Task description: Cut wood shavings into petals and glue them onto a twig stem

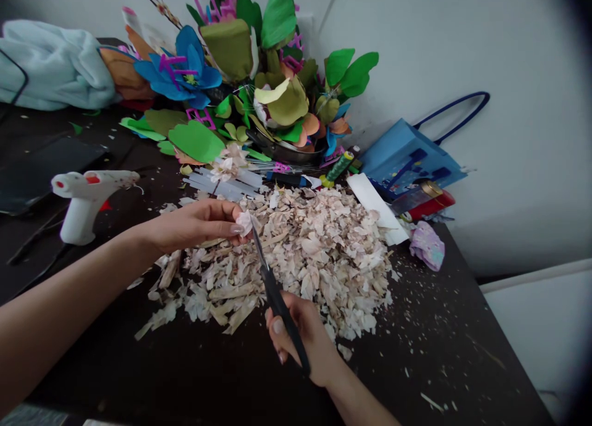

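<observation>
Between the thumb and fingers of my left hand (210,224) is a small pale petal-like piece (245,223), thin and crumpled. My right hand (300,333) is closed around the black handles of a pair of scissors (276,296). The scissor blades point up and away, and their tips meet the edge of the pale piece. Whether the blades are fully closed is hard to make out. Below both hands spreads a wide heap of dry, pale pinkish-beige scraps (319,247), with longer strips on its left side.
A white glue gun (83,204) lies at the left. Behind the heap are translucent glue sticks (226,182), a green thread spool (340,166) and a mass of colourful artificial flowers (277,99). A blue bag (407,155) leans against the wall, near a crumpled purple cloth (428,245).
</observation>
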The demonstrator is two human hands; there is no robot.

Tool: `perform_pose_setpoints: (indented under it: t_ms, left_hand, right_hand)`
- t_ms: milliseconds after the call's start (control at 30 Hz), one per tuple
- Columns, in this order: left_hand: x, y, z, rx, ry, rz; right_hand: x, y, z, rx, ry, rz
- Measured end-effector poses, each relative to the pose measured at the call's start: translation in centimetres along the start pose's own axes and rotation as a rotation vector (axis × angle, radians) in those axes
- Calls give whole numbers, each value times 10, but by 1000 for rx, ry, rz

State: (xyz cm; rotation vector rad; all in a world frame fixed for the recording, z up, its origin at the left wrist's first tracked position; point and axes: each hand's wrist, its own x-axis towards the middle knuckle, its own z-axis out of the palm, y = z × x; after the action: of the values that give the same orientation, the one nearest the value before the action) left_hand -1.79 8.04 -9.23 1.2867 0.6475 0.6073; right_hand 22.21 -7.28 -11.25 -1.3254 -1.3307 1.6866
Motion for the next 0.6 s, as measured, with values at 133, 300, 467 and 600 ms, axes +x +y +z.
perform_pose_setpoints:
  t_ms: [133,300,467,600]
  left_hand:
    - [-1,4,0,42,-4,-15]
    - [-3,9,0,62,-32,-20]
    - [-2,9,-3,54,-78,-17]
    - [-2,12,-6,69,-115,-30]
  right_hand:
    - [0,-3,0,34,-8,18]
    - [0,-4,0,62,-20,29]
    - [-1,-1,-1,81,-28,25]
    - [-1,0,-3,73,-45,12]
